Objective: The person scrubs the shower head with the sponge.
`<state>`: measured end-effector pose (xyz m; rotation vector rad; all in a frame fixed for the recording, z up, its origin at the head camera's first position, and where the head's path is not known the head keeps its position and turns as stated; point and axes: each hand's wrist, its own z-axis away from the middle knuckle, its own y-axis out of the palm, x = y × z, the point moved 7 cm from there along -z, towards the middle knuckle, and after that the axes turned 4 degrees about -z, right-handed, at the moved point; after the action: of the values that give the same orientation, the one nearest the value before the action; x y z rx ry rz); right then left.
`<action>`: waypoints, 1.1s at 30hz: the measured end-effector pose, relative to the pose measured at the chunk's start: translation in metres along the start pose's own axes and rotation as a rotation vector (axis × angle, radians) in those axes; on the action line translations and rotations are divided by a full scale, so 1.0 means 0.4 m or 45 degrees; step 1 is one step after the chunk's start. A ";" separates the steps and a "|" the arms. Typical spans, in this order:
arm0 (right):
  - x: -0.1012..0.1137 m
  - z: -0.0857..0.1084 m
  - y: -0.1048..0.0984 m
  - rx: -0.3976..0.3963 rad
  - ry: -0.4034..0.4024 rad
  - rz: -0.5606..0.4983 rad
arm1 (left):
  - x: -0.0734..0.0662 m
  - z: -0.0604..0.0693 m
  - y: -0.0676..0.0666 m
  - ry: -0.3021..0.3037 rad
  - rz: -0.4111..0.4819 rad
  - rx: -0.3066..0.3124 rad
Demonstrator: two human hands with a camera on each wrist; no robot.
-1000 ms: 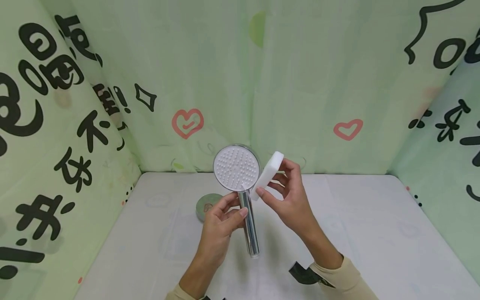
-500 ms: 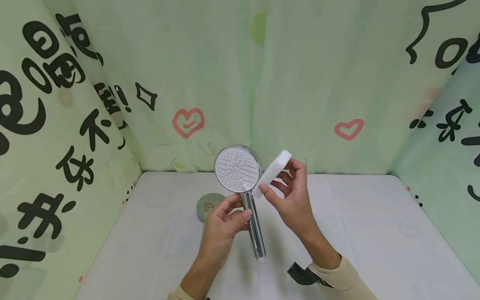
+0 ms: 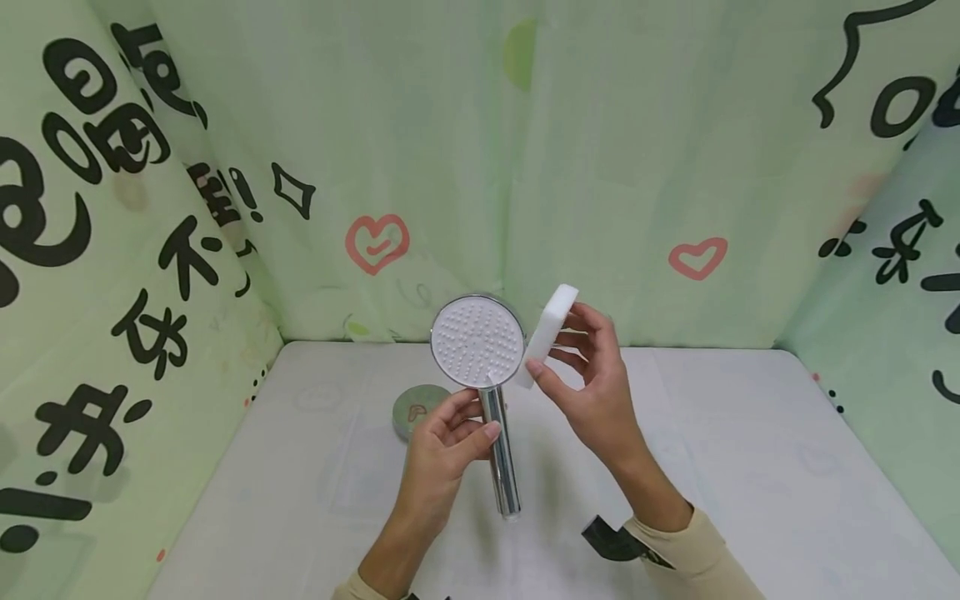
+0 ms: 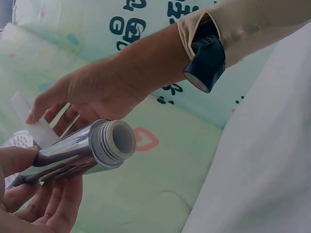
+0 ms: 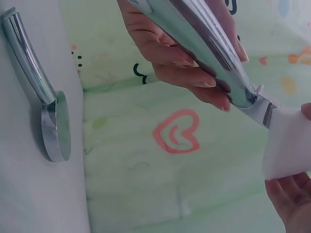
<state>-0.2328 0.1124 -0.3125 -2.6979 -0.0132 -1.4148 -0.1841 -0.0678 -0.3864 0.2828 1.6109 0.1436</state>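
My left hand (image 3: 442, 454) grips the chrome handle of a shower head (image 3: 477, 342). Its white nozzle face is turned toward the head camera, and the handle slants down toward me. At the handle's end, the left wrist view shows a white threaded opening (image 4: 120, 138). In my right hand (image 3: 592, 383) a white sponge block (image 3: 551, 321) is pinched between thumb and fingers. The sponge stands tilted along the right rim of the shower head; whether they touch I cannot tell. In the right wrist view the sponge (image 5: 286, 143) covers much of the head.
A second chrome shower head (image 3: 416, 410) lies on the white table (image 3: 315, 467) behind my left hand, its handle partly hidden. The right wrist view shows its handle and disc (image 5: 57, 128). Green printed cloth (image 3: 585, 167) walls the table at the back and both sides.
The sponge and right hand have shifted slightly right and up, and the sponge's tilt has varied. The shower head's handle swung a little right, then back left, still in the left hand.
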 end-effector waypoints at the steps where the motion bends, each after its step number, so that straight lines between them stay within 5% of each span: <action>1: 0.001 0.000 -0.002 0.003 -0.006 0.027 | 0.001 0.000 -0.001 -0.003 -0.006 0.003; 13: 0.020 0.002 -0.007 0.070 -0.149 0.354 | 0.002 -0.002 -0.005 0.014 -0.113 0.004; 33: 0.033 0.005 -0.001 0.173 -0.352 0.542 | -0.003 -0.014 -0.010 0.018 -0.183 -0.016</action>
<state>-0.2236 0.1126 -0.3029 -2.5558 0.4029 -0.8845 -0.1900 -0.0714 -0.3858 0.1560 1.6377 0.0452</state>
